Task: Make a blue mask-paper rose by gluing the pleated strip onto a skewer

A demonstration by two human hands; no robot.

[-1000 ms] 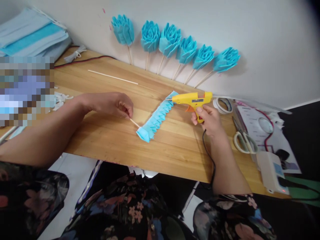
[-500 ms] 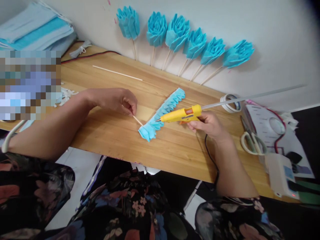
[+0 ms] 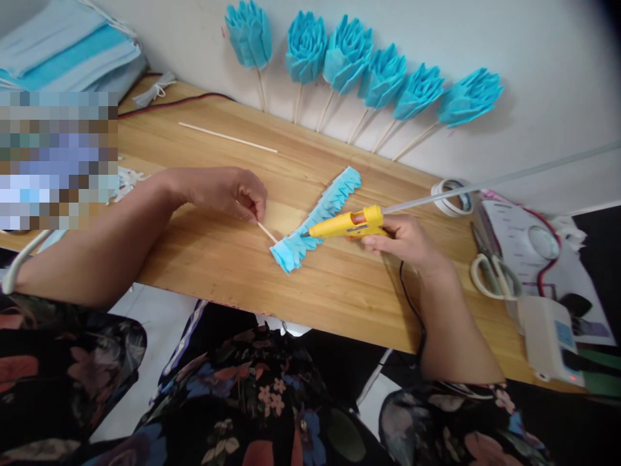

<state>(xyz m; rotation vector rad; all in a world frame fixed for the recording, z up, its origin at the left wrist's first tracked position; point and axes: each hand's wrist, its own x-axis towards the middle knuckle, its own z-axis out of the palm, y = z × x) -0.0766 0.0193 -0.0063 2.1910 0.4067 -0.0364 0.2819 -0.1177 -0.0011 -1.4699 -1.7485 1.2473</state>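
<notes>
Between thumb and fingers, my left hand (image 3: 242,194) pinches a thin wooden stick (image 3: 267,231). The stick's far end meets the lower end of a light-blue pleated strip (image 3: 334,193), which lies slantwise on the wooden table (image 3: 213,259). A yellow glue gun (image 3: 347,224) is in my right hand (image 3: 405,243), its fingers wrapped round the handle. The gun's metal nozzle points left, at the strip just above the stick's end; whether it touches the strip I cannot tell. A long clear glue stick (image 3: 451,193) juts from the gun's back.
Several blue flowers (image 3: 349,55) on sticks lean against the wall. A loose stick (image 3: 228,137) lies behind my left hand. Face masks (image 3: 63,45) are piled at back left. On the right are tape rolls (image 3: 452,197), scissors (image 3: 492,272) and a white power box (image 3: 548,336).
The glue gun has come down and left from the strip's upper end to near the stick and tilted over. My left hand still holds the stick there. The view has shifted slightly.
</notes>
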